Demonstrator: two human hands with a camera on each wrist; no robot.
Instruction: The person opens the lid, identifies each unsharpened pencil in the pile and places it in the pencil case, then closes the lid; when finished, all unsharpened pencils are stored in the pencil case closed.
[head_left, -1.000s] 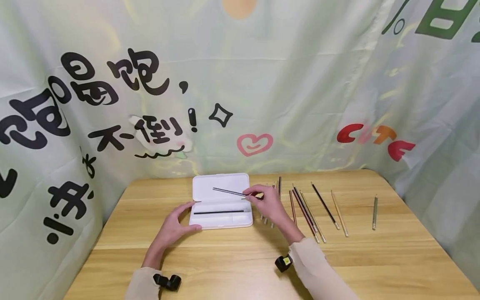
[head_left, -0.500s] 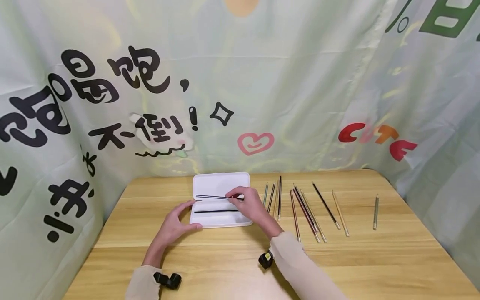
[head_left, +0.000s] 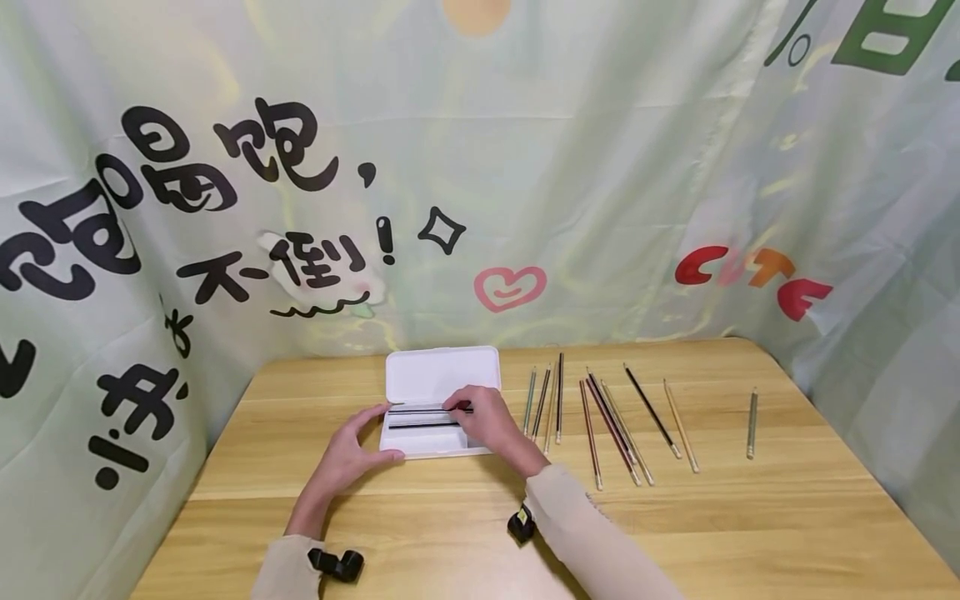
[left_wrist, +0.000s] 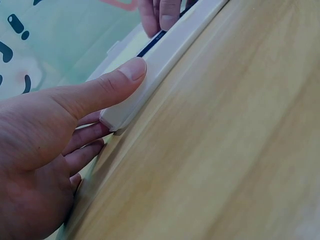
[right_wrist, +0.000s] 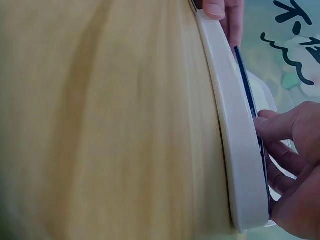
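A white pencil case (head_left: 435, 373) lies on the table with its lid raised at the back. Across its left end my left hand (head_left: 348, 450) holds it, thumb at the near corner and fingers at the far one. My right hand (head_left: 487, 418) reaches into the tray and pinches dark pencils (head_left: 417, 411) lying lengthwise near the hinge. Another dark pencil (head_left: 416, 426) rests nearer the front of the tray. In the right wrist view the thumb and fingers (right_wrist: 274, 125) sit at the case's edge. The right hand hides the case's right end.
Several pencils lie on the table right of the case: a green one (head_left: 530, 402), dark ones such as the black pencil (head_left: 651, 410), a reddish one (head_left: 590, 433), a plain wood one (head_left: 680, 427). A grey-green pencil (head_left: 752, 423) lies apart at far right. A printed curtain (head_left: 600, 208) stands behind.
My right hand has moved left and down, bringing the dark pencils from above the case's right side into its tray. My left hand has stayed on the case.
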